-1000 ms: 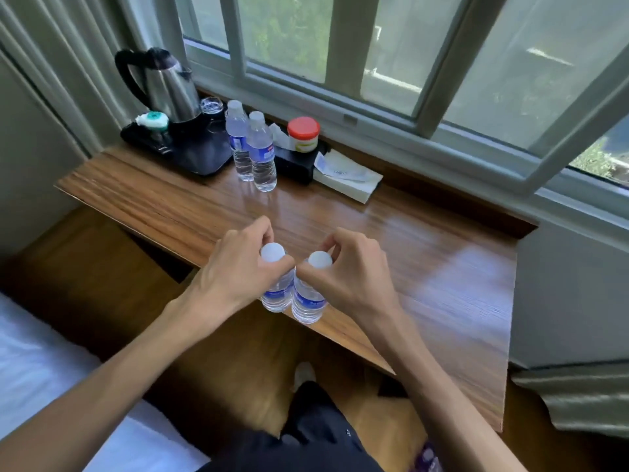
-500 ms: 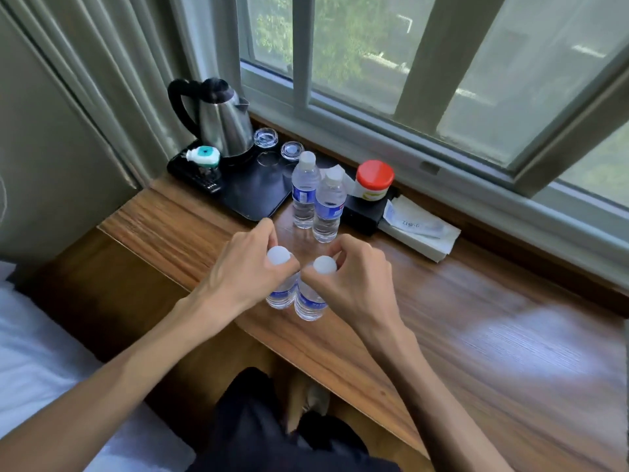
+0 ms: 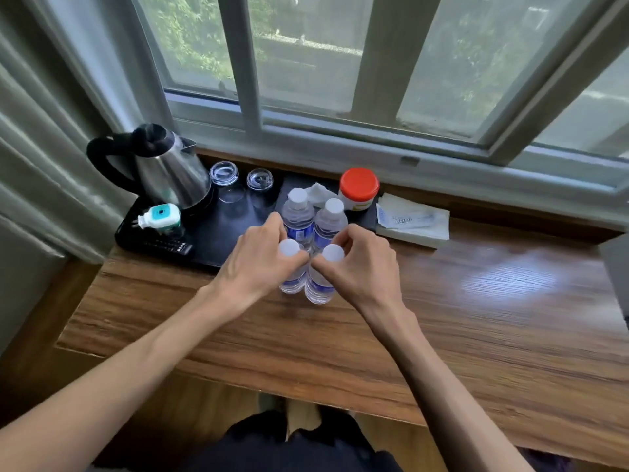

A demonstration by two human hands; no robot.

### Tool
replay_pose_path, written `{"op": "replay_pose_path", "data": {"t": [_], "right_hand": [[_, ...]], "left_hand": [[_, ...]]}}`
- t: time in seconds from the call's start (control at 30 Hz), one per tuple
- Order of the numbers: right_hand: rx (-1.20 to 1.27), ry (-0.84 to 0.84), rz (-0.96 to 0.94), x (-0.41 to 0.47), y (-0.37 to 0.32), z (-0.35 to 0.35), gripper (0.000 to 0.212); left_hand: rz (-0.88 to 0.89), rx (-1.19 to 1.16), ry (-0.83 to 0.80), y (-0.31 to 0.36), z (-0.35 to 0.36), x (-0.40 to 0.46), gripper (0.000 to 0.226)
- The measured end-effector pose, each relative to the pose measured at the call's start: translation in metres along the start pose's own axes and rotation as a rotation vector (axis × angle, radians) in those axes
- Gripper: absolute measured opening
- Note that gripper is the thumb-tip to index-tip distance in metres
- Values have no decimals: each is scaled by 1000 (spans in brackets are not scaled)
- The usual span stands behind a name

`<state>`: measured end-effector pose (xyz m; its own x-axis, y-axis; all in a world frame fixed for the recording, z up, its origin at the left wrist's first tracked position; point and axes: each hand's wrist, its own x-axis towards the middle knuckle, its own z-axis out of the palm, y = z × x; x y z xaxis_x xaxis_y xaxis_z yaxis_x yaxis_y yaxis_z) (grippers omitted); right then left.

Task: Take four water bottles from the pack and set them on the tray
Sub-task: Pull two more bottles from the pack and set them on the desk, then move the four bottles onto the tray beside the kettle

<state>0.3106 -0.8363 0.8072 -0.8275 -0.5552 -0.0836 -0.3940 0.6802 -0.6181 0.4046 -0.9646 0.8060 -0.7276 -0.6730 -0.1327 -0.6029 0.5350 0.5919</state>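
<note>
My left hand [image 3: 258, 264] grips the neck of a clear water bottle [image 3: 292, 282] with a white cap and blue label. My right hand [image 3: 357, 267] grips the neck of a second, identical bottle [image 3: 318, 291] beside it. Both bottles are upright over the wooden desk, just in front of the black tray [image 3: 218, 233]. Two more bottles, one on the left [image 3: 296, 212] and one on the right [image 3: 329, 221], stand upright at the tray's right end, right behind my hands. The pack is not in view.
On the tray are a steel kettle [image 3: 166, 168], two upturned glasses [image 3: 224, 175], a white and teal plug-in device [image 3: 160, 216] and a remote [image 3: 166, 246]. A red-lidded jar [image 3: 359, 189] and a tissue packet [image 3: 413, 221] sit to the right. The wooden desk [image 3: 476, 301] runs under the window.
Both hands have carried their bottles forward over the desk, from near its front edge to just in front of the tray and the two standing bottles. The camera has tilted down and closer.
</note>
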Motion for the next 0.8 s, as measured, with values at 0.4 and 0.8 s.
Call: {"op": "replay_pose_path", "data": {"t": [0.4, 0.8], "right_hand": [[-27, 117, 25, 27, -2, 29, 36], [-38, 135, -15, 33, -5, 40, 34]], "left_hand": [[101, 33, -41, -13, 8, 38, 33], [146, -43, -11, -30, 11, 52, 33]]}}
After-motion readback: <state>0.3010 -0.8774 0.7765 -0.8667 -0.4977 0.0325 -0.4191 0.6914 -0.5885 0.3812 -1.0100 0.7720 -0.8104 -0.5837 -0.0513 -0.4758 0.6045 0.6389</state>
